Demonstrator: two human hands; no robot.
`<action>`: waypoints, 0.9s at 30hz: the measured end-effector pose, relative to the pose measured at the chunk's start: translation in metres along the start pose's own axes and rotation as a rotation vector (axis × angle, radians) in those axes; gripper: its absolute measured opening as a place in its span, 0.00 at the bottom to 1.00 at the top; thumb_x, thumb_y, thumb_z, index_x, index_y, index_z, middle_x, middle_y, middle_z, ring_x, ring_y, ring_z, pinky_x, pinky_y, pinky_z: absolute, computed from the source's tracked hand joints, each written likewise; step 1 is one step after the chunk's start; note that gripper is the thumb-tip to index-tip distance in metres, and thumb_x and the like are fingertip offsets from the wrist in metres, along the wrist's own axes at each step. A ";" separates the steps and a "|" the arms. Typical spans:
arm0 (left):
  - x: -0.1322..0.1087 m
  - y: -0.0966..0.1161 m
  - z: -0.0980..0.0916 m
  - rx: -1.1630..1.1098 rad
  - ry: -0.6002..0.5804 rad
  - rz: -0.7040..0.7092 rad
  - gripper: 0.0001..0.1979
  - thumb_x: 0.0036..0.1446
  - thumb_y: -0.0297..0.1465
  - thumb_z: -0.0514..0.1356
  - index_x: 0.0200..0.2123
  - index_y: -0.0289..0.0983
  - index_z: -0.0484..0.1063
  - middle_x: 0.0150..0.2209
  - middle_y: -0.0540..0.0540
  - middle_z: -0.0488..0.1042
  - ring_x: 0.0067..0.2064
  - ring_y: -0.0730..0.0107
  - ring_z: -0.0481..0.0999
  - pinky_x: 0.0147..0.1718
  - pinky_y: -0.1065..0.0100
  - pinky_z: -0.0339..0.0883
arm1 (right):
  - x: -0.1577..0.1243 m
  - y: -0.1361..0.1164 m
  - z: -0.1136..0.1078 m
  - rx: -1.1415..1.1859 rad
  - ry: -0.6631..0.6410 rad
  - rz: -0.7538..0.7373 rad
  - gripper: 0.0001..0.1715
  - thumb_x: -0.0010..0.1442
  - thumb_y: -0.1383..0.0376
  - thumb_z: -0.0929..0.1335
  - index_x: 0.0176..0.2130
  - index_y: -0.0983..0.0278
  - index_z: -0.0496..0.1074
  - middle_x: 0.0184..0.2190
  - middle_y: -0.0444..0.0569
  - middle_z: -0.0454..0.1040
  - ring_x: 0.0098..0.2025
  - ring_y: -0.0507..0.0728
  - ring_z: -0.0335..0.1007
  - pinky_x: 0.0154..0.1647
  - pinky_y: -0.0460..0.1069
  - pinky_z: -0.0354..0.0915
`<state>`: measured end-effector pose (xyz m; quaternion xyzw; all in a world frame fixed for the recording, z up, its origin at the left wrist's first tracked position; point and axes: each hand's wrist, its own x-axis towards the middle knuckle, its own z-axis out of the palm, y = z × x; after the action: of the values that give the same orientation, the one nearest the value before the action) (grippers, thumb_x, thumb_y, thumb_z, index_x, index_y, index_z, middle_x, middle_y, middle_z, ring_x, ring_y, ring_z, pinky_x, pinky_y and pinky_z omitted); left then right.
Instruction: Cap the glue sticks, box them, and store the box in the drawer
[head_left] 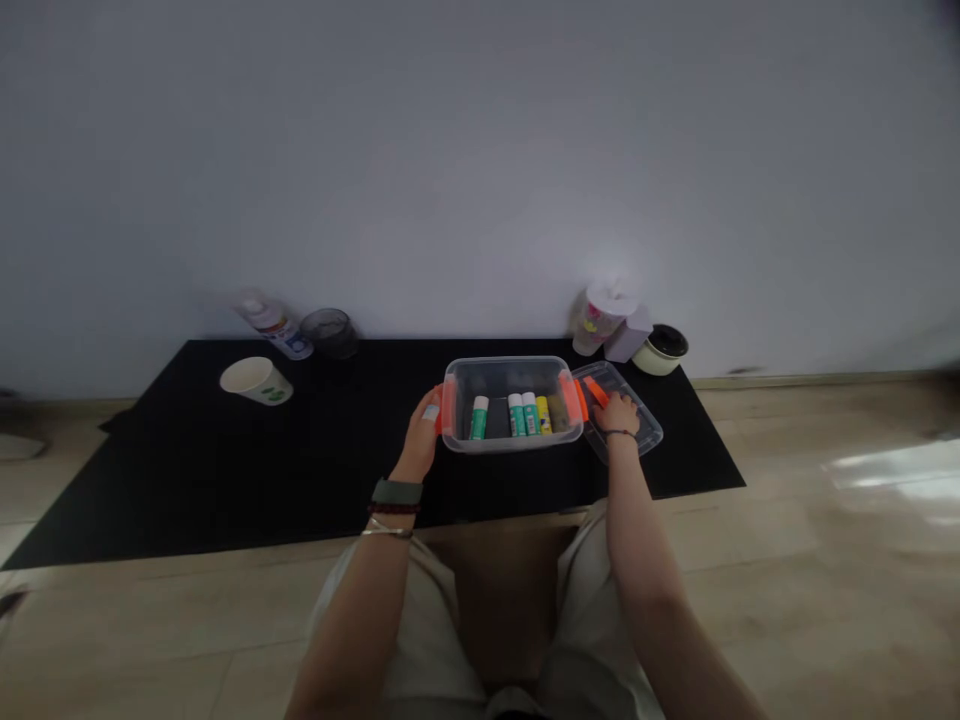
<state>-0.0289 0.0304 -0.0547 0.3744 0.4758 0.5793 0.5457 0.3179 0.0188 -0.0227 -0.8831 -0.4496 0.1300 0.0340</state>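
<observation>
Fingers (430,408) of our left hand (418,440) sit together against the orange handle (448,408) of a clear plastic box (510,366); fingers (604,402) of our right hand (619,416) lie on an orange tab (595,391) of the box's clear lid (636,418), beside the box, though we cannot tell if they grip it; glue sticks (523,415) stand inside; box and lid rest on a black mat (225,470) on the floor (787,520).
</observation>
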 end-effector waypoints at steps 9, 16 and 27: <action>0.008 0.005 0.005 -0.018 -0.032 -0.010 0.25 0.46 0.41 0.65 0.48 0.36 0.76 0.47 0.41 0.79 0.48 0.56 0.77 0.50 0.57 0.70 | 0.000 0.014 -0.006 -0.077 0.004 -0.029 0.27 0.61 0.63 0.67 0.57 0.70 0.67 0.56 0.65 0.69 0.61 0.69 0.63 0.55 0.59 0.64; 0.009 0.008 0.011 -0.048 0.000 -0.022 0.28 0.46 0.47 0.67 0.46 0.35 0.76 0.43 0.42 0.79 0.44 0.58 0.77 0.45 0.60 0.71 | 0.006 0.073 -0.073 0.078 0.179 -0.211 0.22 0.52 0.57 0.70 0.44 0.66 0.72 0.39 0.55 0.75 0.43 0.63 0.72 0.44 0.55 0.66; 0.008 0.007 0.013 0.000 0.037 0.010 0.25 0.49 0.47 0.64 0.45 0.36 0.76 0.43 0.43 0.79 0.43 0.60 0.77 0.46 0.60 0.70 | -0.016 -0.013 -0.099 0.869 -0.135 -0.895 0.16 0.45 0.61 0.71 0.35 0.60 0.65 0.33 0.43 0.67 0.36 0.55 0.63 0.44 0.52 0.65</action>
<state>-0.0195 0.0410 -0.0448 0.3662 0.4838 0.5889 0.5338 0.3247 0.0194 0.0785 -0.5046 -0.6830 0.3295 0.4127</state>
